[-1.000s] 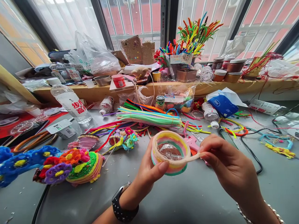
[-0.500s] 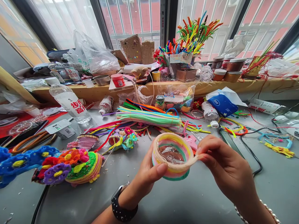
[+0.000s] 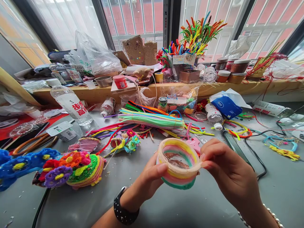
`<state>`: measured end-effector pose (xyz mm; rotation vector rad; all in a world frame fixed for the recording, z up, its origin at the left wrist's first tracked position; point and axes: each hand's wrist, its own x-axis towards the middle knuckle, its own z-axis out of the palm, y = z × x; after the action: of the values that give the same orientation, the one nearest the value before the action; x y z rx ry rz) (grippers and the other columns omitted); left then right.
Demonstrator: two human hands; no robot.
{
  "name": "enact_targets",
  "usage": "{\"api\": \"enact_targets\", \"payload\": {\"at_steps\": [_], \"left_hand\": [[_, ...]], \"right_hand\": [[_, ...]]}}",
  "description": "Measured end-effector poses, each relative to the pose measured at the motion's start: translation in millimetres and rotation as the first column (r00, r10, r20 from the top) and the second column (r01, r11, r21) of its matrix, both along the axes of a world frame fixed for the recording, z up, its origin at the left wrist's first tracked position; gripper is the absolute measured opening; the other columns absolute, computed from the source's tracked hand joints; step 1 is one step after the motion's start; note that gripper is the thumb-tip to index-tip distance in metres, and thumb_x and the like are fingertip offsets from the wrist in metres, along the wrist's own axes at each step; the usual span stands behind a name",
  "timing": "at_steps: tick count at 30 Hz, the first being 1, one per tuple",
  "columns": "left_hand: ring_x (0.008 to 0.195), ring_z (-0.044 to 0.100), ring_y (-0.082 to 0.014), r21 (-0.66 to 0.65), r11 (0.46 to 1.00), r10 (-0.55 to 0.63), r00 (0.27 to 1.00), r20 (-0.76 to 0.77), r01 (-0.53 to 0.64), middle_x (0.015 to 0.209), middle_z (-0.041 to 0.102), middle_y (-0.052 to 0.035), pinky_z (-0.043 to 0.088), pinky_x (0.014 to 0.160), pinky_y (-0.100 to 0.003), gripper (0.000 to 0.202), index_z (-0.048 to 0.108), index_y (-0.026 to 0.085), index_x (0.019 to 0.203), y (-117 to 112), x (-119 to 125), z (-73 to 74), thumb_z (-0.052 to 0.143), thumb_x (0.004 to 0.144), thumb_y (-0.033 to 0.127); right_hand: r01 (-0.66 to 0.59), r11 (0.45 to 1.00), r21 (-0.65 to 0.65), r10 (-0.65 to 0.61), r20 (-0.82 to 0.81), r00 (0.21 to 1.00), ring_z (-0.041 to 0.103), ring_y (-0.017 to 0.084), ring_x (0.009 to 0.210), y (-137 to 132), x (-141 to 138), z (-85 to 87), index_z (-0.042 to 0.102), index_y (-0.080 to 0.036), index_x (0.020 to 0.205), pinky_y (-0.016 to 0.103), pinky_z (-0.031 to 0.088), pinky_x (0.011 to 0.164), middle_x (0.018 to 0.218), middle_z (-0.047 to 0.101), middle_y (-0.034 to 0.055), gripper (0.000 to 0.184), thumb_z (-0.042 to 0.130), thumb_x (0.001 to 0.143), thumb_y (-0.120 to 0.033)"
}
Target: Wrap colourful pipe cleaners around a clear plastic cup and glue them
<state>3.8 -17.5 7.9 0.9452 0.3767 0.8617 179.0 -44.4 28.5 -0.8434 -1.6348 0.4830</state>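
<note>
A small round cup [image 3: 180, 178] with bands of peach, yellow, pink and green pipe cleaner around its wall is held above the grey table, its mouth tilted toward me. My left hand [image 3: 152, 175] is closed around its left side, with the thumb on the rim. At the right of the rim, my right hand [image 3: 231, 172] pinches the loose end of a peach pipe cleaner [image 3: 199, 164] that runs along the top edge. Behind the cup lies a pink star-shaped piece [image 3: 195, 145], partly hidden by the cup and my right hand.
A bundle of pastel pipe cleaners [image 3: 152, 118] lies beyond the cup. To the left are pipe-cleaner flowers [image 3: 59, 167] and a water bottle [image 3: 71, 104]. A blue tissue pack [image 3: 226, 106] and a black cable [image 3: 257, 155] lie to the right. Jars [image 3: 237, 66] line the sill.
The cup has moved slightly right and down and turned a little in my left hand. My right hand still pinches the peach pipe cleaner, now closer to the rim.
</note>
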Motion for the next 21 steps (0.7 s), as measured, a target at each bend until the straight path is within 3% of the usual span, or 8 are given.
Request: {"api": "enact_targets", "payload": {"at_steps": [5, 8, 11, 16, 18, 21], "left_hand": [[0.108, 0.057, -0.0392, -0.006, 0.997, -0.076, 0.997, 0.014, 0.076, 0.114, 0.063, -0.0164, 0.042, 0.091, -0.052, 0.064, 0.051, 0.016, 0.121, -0.2, 0.3, 2.8, 0.062, 0.066, 0.048], [0.101, 0.061, -0.0395, -0.021, 0.99, -0.142, 0.99, 0.02, 0.142, 0.112, 0.064, -0.0173, 0.044, 0.087, -0.053, 0.064, 0.051, 0.016, 0.122, 0.0, 0.0, 5.0, 0.06, 0.068, 0.049], [0.101, 0.061, -0.0392, -0.028, 0.981, -0.192, 0.981, 0.038, 0.193, 0.115, 0.062, -0.017, 0.044, 0.087, -0.054, 0.061, 0.052, 0.015, 0.121, 0.7, -0.5, 6.5, 0.058, 0.07, 0.048], [0.107, 0.057, -0.0404, -0.055, 0.969, -0.238, 0.969, 0.063, 0.242, 0.115, 0.062, -0.0157, 0.042, 0.089, -0.054, 0.06, 0.056, 0.014, 0.119, 2.5, 1.1, 10.1, 0.056, 0.071, 0.049], [0.107, 0.056, -0.0402, -0.057, 0.962, -0.264, 0.962, 0.062, 0.268, 0.115, 0.062, -0.0159, 0.045, 0.086, -0.051, 0.062, 0.055, 0.014, 0.12, 3.4, 1.6, 10.8, 0.056, 0.07, 0.05], [0.096, 0.063, -0.0337, -0.081, 0.95, -0.297, 0.953, 0.066, 0.302, 0.115, 0.063, -0.0153, 0.05, 0.072, -0.037, 0.064, 0.053, 0.016, 0.125, 4.7, 0.2, 8.5, 0.056, 0.071, 0.05]], "right_hand": [[-0.032, 0.998, -0.047, 0.03, -0.052, 0.998, 0.05, 0.013, 0.07, -1.0, 1.6, -2.4, 0.053, -0.023, 0.08, 0.023, 0.046, 0.056, 0.076, 0.049, 0.0006, 0.006, 0.056, 0.085, -0.024], [-0.036, 0.997, -0.071, 0.036, -0.006, 0.999, 0.048, 0.013, 0.075, -0.8, 5.1, -3.7, 0.055, -0.025, 0.088, 0.021, 0.045, 0.057, 0.085, 0.047, 0.0016, 0.004, 0.056, 0.085, -0.027], [-0.063, 0.992, -0.105, 0.07, 0.064, 0.995, 0.047, 0.013, 0.076, -0.4, 8.9, -3.4, 0.059, -0.028, 0.099, 0.022, 0.046, 0.06, 0.095, 0.047, 0.003, 0.014, 0.055, 0.086, -0.03], [-0.099, 0.986, -0.134, 0.113, 0.099, 0.989, 0.052, 0.018, 0.094, -0.9, 11.7, 0.7, 0.066, -0.029, 0.089, 0.024, 0.049, 0.068, 0.096, 0.05, 0.004, 0.011, 0.057, 0.084, -0.033], [-0.103, 0.983, -0.152, 0.118, 0.094, 0.989, 0.053, 0.018, 0.093, -1.4, 12.2, 2.2, 0.067, -0.029, 0.085, 0.024, 0.05, 0.068, 0.095, 0.051, 0.0042, 0.01, 0.059, 0.083, -0.033], [-0.11, 0.976, -0.19, 0.126, 0.077, 0.989, 0.054, 0.02, 0.094, -2.1, 13.5, 3.2, 0.069, -0.028, 0.082, 0.025, 0.05, 0.066, 0.094, 0.052, 0.0053, 0.009, 0.061, 0.081, -0.032]]}}
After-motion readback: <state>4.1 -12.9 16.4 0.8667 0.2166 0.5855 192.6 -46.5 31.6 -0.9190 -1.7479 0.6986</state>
